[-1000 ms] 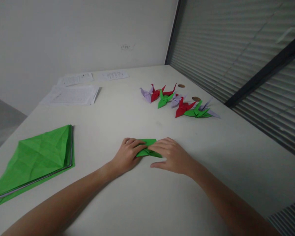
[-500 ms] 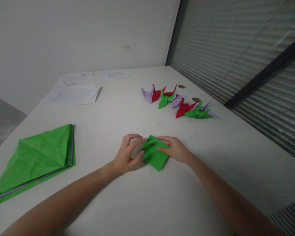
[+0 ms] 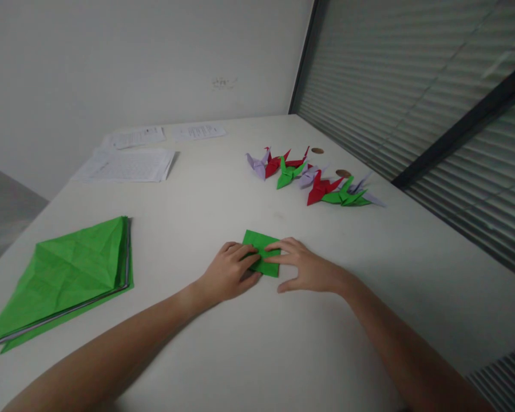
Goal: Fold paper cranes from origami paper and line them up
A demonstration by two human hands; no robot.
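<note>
A small green square of folded paper (image 3: 261,237) lies on the white table in front of me. My left hand (image 3: 232,269) rests over its left side, fingers bent and pressing on it, the thumb at its lower left edge. From the right, my right hand (image 3: 302,264) reaches over the paper with fingers spread. Its fingertips are on or just over the right part of the sheet, and its thumb is apart, below the lower right corner. Part of the paper's left side is hidden under my left fingers.
Several folded paper cranes in red, green and lilac (image 3: 321,187) stand at the back right, near two round brown discs (image 3: 343,173). A stack of larger green sheets (image 3: 75,257) lies at the left. Printed papers (image 3: 129,166) lie at the back left. Window blinds border the right.
The green paper has turned from a diamond position to nearly square-on. My left fingers have come down onto it. My right hand has loosened its grip and spread its fingers.
</note>
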